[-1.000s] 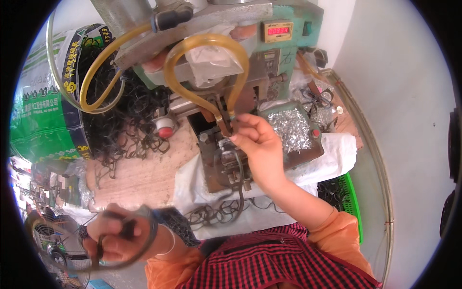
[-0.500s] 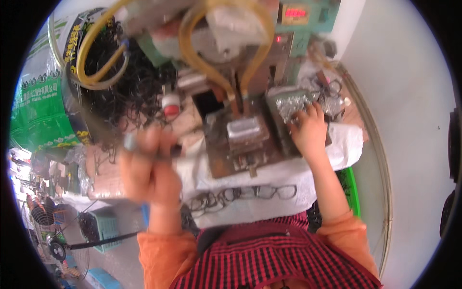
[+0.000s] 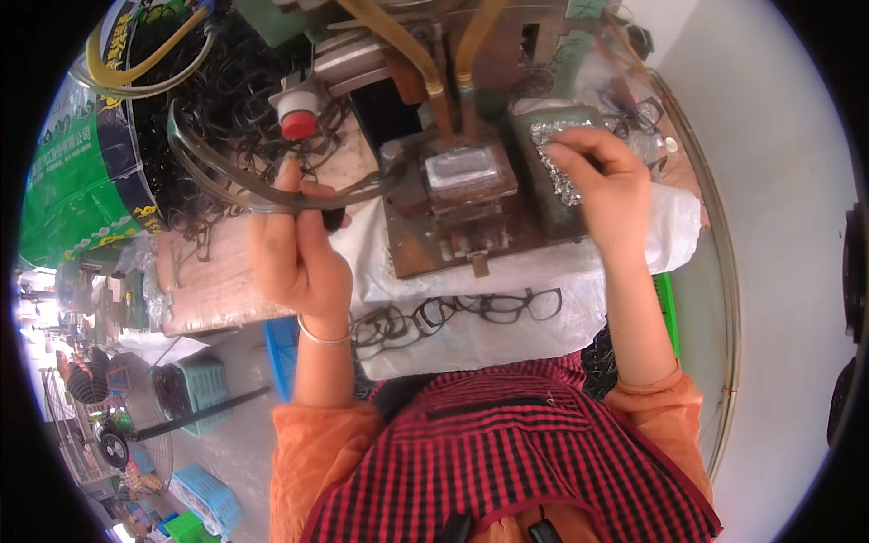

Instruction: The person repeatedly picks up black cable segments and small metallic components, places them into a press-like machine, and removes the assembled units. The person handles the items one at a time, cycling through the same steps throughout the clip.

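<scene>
My left hand [image 3: 303,244] is closed around a dark, glossy eyeglass frame [image 3: 237,185], seen nearly edge-on. One end of it reaches right, close to the press's metal base. Above a green tray [image 3: 559,115] of small silver metal pieces [image 3: 566,185], my right hand [image 3: 611,181] pinches thumb and forefinger together; whatever lies between the fingertips is too small to make out. Between the hands stands the press fixture, with a silver metal block [image 3: 462,167] on top and two yellow hoses [image 3: 398,36] above it.
Several dark eyeglass frames [image 3: 489,308] lie on white cloth [image 3: 434,348] at the front. A red-topped button [image 3: 298,122] sits left of the press, before a heap of dark frames [image 3: 244,81]. A green sack [image 3: 63,190] stands far left; a wall [image 3: 778,226] bounds the right.
My left hand has risen slightly and holds the frame farther up. My right hand's fingers have gone from reaching into the metal pieces to a pinch above them. The view has tilted downward.
</scene>
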Demonstrator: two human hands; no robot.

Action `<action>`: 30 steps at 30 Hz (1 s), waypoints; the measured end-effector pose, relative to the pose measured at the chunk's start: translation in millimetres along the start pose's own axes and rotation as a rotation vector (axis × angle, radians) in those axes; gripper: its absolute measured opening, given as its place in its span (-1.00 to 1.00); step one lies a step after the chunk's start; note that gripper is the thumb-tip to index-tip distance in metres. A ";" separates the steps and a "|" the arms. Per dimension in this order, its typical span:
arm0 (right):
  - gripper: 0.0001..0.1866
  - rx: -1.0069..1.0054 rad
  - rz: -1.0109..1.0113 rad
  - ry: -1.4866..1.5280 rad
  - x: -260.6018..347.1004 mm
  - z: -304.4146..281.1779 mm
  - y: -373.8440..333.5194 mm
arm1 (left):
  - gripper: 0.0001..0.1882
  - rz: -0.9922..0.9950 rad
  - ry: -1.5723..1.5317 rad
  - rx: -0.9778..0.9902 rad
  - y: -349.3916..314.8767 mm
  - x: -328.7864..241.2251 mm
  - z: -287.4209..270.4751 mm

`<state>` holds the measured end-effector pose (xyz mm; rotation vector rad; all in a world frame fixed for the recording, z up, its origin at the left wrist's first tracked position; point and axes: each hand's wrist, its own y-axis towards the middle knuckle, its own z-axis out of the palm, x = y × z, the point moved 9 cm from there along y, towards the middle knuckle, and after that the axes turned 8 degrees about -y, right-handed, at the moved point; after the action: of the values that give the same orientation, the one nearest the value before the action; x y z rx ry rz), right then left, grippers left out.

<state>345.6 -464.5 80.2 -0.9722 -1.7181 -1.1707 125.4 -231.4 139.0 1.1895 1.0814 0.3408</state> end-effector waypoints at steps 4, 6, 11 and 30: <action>-0.85 0.011 -0.273 -0.026 49.6 45.6 -12.2 | -0.60 -0.003 0.168 -0.027 9.1 -4.0 12.0; -0.76 0.099 0.074 0.281 19.6 71.8 -16.8 | -0.60 0.100 -0.104 -0.014 20.2 -17.5 9.1; -0.58 0.098 0.179 0.578 18.5 85.2 -20.2 | -0.66 0.220 -0.046 0.023 51.3 -18.5 27.7; -0.73 -0.207 -0.269 -0.953 -41.3 -39.2 -37.9 | -0.82 0.257 0.148 0.479 2.6 -38.3 87.3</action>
<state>334.0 -518.0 39.2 -1.6322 -2.5590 -1.1400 178.8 -308.1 157.9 1.7617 1.1767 0.3843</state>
